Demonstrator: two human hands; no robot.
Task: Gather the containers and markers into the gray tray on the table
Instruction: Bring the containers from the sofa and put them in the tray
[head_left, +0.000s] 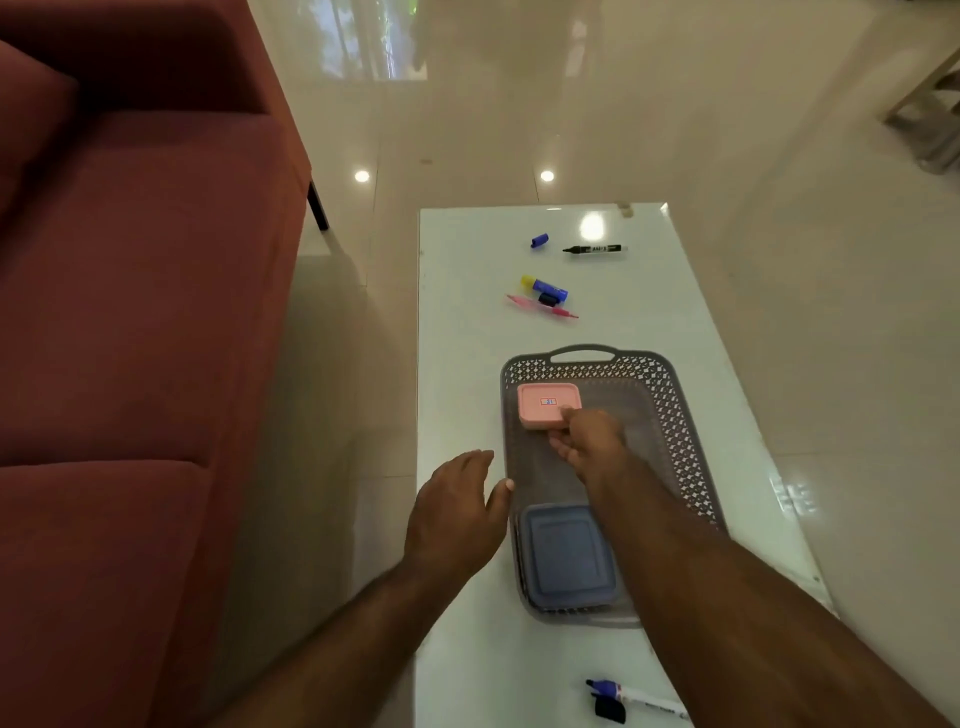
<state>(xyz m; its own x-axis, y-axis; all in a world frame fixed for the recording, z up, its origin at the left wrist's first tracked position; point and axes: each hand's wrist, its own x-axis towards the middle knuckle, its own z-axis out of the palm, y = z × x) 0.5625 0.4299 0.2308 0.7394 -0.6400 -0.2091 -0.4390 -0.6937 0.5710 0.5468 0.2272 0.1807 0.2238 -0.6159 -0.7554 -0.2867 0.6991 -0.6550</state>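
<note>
The gray tray (670, 410) lies lengthwise on the white table (462, 322). In its far end sits a small pink container (545, 402); my right hand (592, 439) grips its near right corner with thumb on the lid. A blue container (563, 556) rests in the tray's near end, partly under my right forearm. My left hand (454, 512) hovers open at the tray's left rim. Beyond the tray lie a pink marker (540, 305), a blue-and-yellow marker (544, 287), a black marker (595, 249) and a blue cap (539, 240). A blue marker (634, 696) lies near me.
A red sofa (130, 338) stands close along the table's left side, with a strip of glossy tiled floor (337, 364) between them. A black cap (609, 709) lies beside the near blue marker. Bare tabletop shows to the tray's left and far end.
</note>
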